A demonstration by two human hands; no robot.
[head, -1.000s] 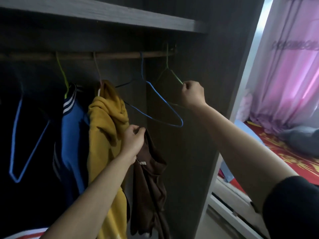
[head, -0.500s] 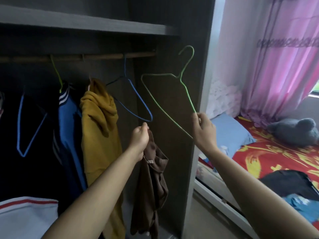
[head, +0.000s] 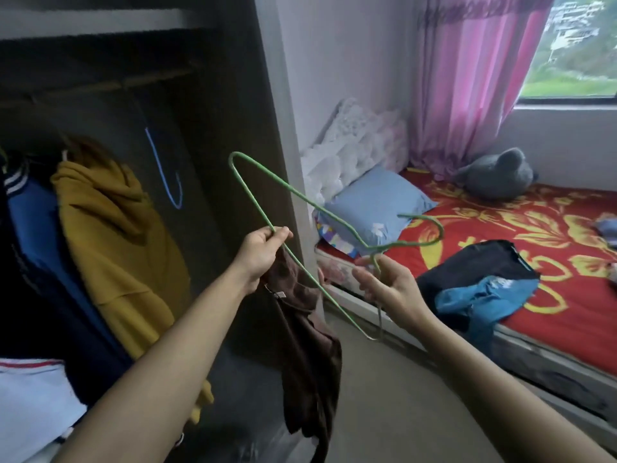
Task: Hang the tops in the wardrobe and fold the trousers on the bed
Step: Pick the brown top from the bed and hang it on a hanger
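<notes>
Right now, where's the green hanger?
Head view, centre: the green hanger is held between left hand and right hand, before the wardrobe's right edge, hook toward the bed.

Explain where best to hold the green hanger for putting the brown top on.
Grip the green hanger at its neck under the sideways hook, from below, as the right hand does; that leaves both wire shoulders free for the brown top.

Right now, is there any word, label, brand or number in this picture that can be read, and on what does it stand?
No text here is readable.
white print on the blue garment on the bed: too blurred to read.
small tag on the brown top: too small to read.
</notes>
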